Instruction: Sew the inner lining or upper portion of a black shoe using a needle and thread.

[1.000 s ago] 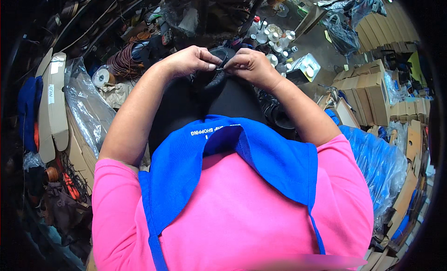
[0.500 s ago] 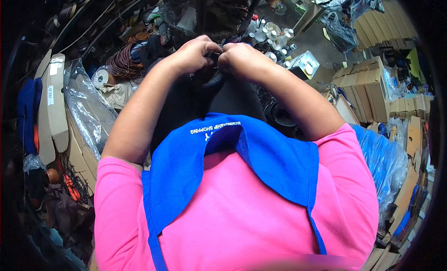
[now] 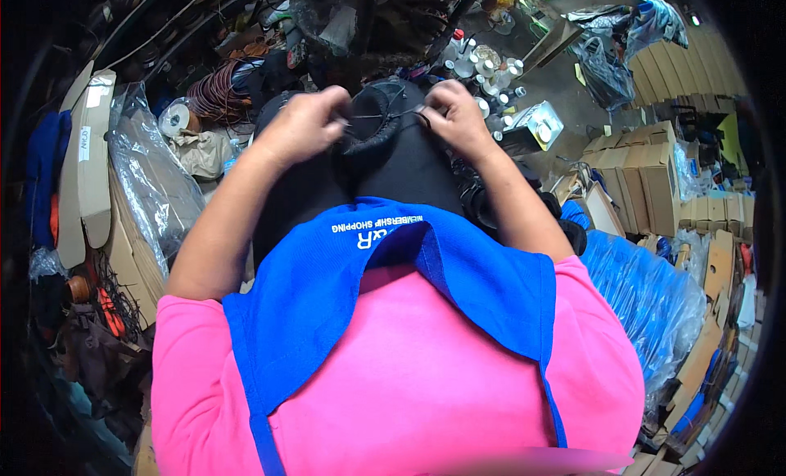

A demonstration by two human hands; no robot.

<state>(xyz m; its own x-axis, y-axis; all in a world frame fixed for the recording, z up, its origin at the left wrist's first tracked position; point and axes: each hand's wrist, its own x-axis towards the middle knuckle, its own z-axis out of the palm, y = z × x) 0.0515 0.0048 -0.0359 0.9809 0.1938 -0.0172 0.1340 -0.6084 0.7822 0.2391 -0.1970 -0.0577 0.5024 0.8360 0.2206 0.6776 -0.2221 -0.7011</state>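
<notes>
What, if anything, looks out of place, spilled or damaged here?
No spill or damage stands out. One oddity: a pink streak along the lower edge, far blurrier than the pink shirt; its source is unclear. The dark cord between left hand and right hand looks ordinary.

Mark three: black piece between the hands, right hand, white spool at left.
Black piece (image 3: pixel 376 140): head view, its near rim.
Right hand (image 3: pixel 460 126): head view, middle of the hand.
White spool (image 3: pixel 173 120): head view, its round face.
</notes>
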